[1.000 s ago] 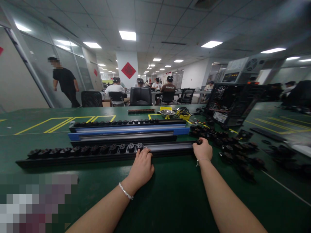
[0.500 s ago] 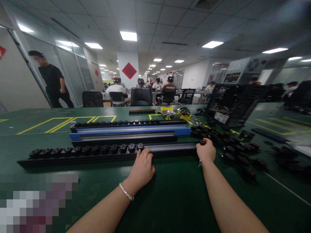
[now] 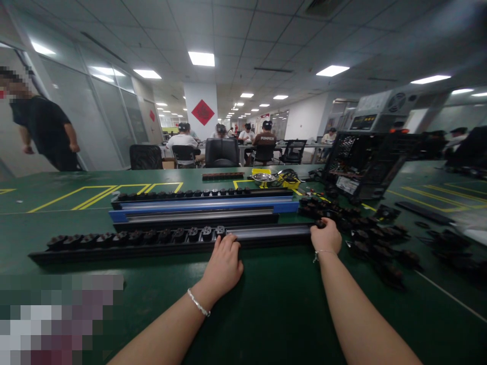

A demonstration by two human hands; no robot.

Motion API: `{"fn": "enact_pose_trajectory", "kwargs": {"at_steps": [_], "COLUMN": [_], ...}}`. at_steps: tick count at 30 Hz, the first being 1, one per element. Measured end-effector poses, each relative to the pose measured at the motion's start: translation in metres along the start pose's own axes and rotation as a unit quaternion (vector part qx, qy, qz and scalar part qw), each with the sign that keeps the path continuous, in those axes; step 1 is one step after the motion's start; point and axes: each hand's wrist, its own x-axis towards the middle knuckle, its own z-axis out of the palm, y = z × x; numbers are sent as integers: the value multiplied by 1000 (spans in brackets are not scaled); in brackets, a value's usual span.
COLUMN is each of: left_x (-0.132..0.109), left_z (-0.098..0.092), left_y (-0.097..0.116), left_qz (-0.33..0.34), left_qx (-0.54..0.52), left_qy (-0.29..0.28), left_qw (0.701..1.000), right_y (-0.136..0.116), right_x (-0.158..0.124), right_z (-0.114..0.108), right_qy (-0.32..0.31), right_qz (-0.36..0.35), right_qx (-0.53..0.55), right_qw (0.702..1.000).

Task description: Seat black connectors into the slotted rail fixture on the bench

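Observation:
A long black rail [image 3: 114, 248] lies across the green table in front of me, its left half filled with several black socket modules [image 3: 160, 235]. My left hand [image 3: 224, 263] rests on the rail's near edge at the middle, fingers curled over it beside the last module. At the rail's right end my right hand [image 3: 325, 236] is closed around a small black module [image 3: 320, 223] held at the open channel [image 3: 270, 231].
Behind the near rail lie a blue rail [image 3: 205, 204] and another black rail [image 3: 201, 192] with modules. A heap of loose black modules [image 3: 373, 243] spreads to the right. A black computer case [image 3: 361, 162] stands at the back right. A person [image 3: 41, 132] walks at far left; others sit behind.
My hands have hardly shifted on the rail. The person in black at the left has walked further left, toward the frame's edge.

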Motion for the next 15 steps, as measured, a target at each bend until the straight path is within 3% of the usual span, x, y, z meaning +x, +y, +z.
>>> {"fn": "enact_pose_trajectory", "kwargs": {"at_steps": [15], "left_x": [0], "left_z": [-2], "left_y": [1], "left_qz": [-2], "left_qx": [2], "left_qy": [-2], "left_qw": [1000], "right_y": [8], "right_x": [9], "right_z": [-1], "right_qy": [16], "right_qz": [20], "right_qx": [16], "right_qw": [1000]}}
